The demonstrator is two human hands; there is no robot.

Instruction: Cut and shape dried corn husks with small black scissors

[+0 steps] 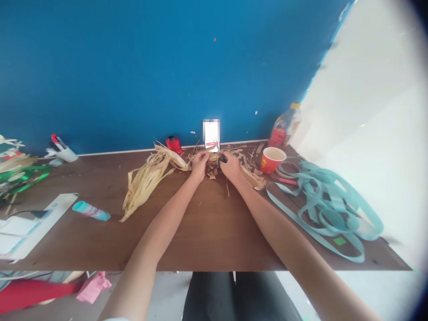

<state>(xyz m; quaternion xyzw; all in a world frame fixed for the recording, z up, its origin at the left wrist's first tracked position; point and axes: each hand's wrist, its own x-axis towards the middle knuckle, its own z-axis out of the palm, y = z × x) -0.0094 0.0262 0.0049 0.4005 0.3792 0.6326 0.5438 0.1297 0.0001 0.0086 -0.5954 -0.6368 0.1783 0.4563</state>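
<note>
My left hand (199, 163) pinches a small strip of dried corn husk (211, 150) near the back of the table. Close by on its right, my right hand (230, 165) is closed around the dark handles of a pair of scissors (222, 158), whose blades point away from me toward the strip. Husk scraps (245, 156) lie beneath and around both hands. A larger bundle of long dried corn husks (147, 180) rests left of my left hand. The exact contact between blades and strip is too small to tell.
A lit phone (211, 133) leans on the blue wall, with a red object (174, 145) to its left. Rightward stand a paper cup (272, 160), a plastic bottle (284, 127) and a heap of light-blue ribbon (321, 196). A blue tube (91, 210) lies at left.
</note>
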